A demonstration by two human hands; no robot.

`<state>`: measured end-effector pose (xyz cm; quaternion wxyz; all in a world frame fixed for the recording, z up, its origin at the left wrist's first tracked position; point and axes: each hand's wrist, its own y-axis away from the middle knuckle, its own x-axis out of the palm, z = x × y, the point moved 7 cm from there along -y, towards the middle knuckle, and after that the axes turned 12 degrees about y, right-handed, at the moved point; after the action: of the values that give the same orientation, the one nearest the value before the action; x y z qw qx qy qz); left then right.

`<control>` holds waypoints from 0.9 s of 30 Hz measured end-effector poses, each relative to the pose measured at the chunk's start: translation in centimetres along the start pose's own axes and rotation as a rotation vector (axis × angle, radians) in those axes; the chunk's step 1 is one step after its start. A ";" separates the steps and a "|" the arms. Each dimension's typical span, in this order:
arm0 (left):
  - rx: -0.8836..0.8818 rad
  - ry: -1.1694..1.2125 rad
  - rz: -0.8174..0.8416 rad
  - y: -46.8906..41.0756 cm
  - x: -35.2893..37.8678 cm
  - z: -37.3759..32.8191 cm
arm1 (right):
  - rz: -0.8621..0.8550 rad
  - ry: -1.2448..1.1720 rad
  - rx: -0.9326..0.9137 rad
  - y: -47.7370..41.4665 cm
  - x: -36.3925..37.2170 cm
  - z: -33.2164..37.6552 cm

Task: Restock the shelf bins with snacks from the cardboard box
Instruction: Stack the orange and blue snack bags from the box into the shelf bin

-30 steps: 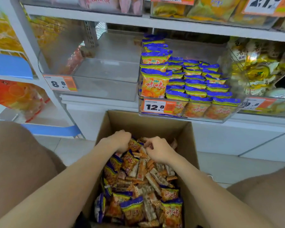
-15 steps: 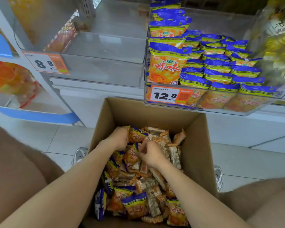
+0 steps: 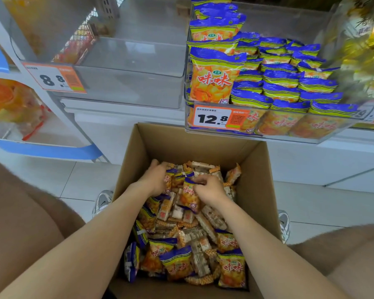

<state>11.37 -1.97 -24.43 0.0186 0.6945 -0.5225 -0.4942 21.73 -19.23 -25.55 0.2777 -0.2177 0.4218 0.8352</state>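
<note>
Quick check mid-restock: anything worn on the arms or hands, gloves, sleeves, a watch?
Nothing visible. The left hand and right hand are ungloved, no rings showing. The left forearm and right forearm are bare to the frame edge: no sleeves, watch or wristband.

Matt brown cardboard box (image 3: 258,175), glossy plastic snack packets (image 3: 177,263) (crinkled foil look), clear smooth plastic bins (image 3: 127,57)

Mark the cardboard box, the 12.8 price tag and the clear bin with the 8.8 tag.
cardboard box (image 3: 192,145): head view, bare far inner wall.
12.8 price tag (image 3: 212,118): head view, white panel with the digits.
clear bin (image 3: 127,89): head view, its see-through front wall.
</note>
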 end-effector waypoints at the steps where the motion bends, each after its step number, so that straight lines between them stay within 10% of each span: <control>1: -0.008 -0.031 0.010 -0.1 0.1 0.1 | -0.005 -0.015 -0.003 0.0 -0.4 0.0; 12: 0.101 -0.129 0.017 3.1 -2.5 -5.2 | -0.177 -0.068 -0.059 2.2 -4.6 1.3; 18: 0.105 0.559 0.247 8.2 -4.8 -9.1 | -0.419 -0.133 -0.206 7.2 -10.0 3.6; 22: 0.169 0.580 0.379 11.9 -6.1 -12.2 | -0.369 0.025 -0.303 10.8 -11.5 6.3; 27: 0.239 0.584 0.150 14.5 -10.0 -14.0 | -0.541 -0.119 -0.384 15.3 -15.4 7.9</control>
<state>11.36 -8.01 -2.75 0.1224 0.7640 -0.5990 -0.2062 22.37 -24.46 -3.07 0.4675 -0.3210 0.1666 0.8066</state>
